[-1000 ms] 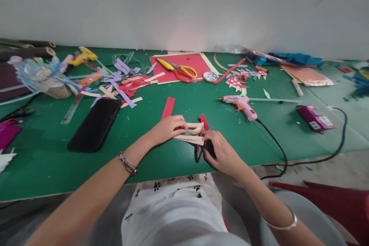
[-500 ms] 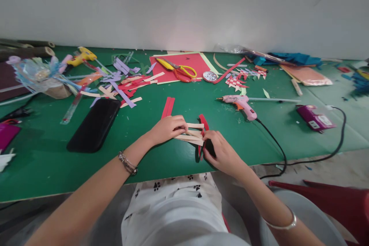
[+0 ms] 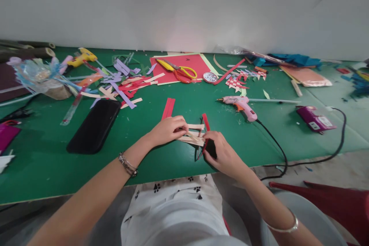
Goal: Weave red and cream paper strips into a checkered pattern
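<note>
Several cream paper strips (image 3: 191, 140) lie side by side on the green table (image 3: 150, 123) between my hands. My left hand (image 3: 170, 128) rests at their left ends, its thumb and forefinger pinching one cream strip that is lifted at a slant. At the right ends, my right hand (image 3: 220, 148) has its fingertips closed on a red paper strip (image 3: 205, 123), which stands across the cream ones. Whether the red strip passes over or under each cream strip is hard to see. Two more red strips (image 3: 168, 108) lie just beyond my left hand.
A black phone (image 3: 94, 126) lies left of my hands. To the right are a pink glue gun (image 3: 241, 105) with its cord and a purple box (image 3: 315, 118). Behind lie yellow-handled scissors (image 3: 177, 70) on red paper (image 3: 198, 63), and purple strips (image 3: 122, 67).
The red strip in my right hand has shifted slightly and leans more to the right at its top. My left hand's pinched strip has tilted slightly; both hands are nearly in place.
</note>
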A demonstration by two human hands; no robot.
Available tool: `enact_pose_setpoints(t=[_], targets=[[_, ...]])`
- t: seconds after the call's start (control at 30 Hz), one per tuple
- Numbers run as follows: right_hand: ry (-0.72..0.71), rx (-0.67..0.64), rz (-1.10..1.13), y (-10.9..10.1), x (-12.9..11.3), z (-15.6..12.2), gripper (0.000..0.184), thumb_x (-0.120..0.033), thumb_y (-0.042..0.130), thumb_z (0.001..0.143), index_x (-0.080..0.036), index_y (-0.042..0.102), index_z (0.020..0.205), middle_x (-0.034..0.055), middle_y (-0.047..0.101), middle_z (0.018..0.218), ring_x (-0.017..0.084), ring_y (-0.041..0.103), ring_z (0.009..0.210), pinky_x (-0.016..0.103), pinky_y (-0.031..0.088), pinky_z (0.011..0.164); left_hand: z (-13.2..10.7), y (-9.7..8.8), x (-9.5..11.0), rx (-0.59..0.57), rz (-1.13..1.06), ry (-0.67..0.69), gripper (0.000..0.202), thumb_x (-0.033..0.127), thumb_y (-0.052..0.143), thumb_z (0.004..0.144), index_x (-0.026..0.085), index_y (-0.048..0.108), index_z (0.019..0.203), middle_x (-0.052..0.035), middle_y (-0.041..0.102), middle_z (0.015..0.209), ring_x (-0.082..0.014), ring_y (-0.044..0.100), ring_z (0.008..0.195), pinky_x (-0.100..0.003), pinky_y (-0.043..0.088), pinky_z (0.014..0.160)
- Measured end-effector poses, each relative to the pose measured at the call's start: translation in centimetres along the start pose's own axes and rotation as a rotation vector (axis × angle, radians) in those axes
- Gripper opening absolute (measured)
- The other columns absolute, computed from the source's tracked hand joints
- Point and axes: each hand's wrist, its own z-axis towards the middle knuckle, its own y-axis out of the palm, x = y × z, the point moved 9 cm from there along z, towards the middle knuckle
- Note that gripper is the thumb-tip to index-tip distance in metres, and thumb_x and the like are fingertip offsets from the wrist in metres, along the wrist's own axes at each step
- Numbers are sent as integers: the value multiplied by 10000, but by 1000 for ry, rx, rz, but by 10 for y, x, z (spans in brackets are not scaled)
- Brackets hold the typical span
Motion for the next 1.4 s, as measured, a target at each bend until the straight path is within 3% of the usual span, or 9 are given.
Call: enact_pose_setpoints(t=[0.33, 0.73, 1.03, 1.4], targets=[[20, -13, 34, 3, 2, -1, 394, -82, 430, 755, -196, 337, 1120, 117, 538, 1051, 239, 498, 981, 432, 449, 816, 0, -1, 2, 9, 28, 12, 126, 196, 465, 817, 175, 574, 757, -4, 549, 795, -115, 528, 669, -217, 390, 622], [8, -126, -38, 8, 1, 7, 334, -137, 452, 745, -189, 382, 1068, 99, 552, 1110, 235, 464, 921, 388, 388, 746, 0, 0, 2, 20, 39, 18, 129, 209, 469, 819, 173, 573, 751, -3, 541, 787, -121, 529, 686, -223, 380, 626], [-4, -151, -126, 8, -2, 16, 276, -167, 425, 723, -172, 437, 998, 61, 601, 996, 201, 453, 792, 336, 267, 676, -1, 0, 2, 29, 56, 22, 107, 194, 471, 786, 171, 567, 744, 9, 525, 767, -86, 461, 554, -210, 351, 554], [10, -162, -163, 3, 11, 13, 393, -81, 356, 730, -173, 509, 1081, 80, 567, 1003, 199, 442, 836, 330, 267, 706, -1, 0, 6, 15, 108, 33, 120, 206, 471, 797, 165, 582, 774, 5, 525, 768, -91, 467, 569, -209, 350, 565]])
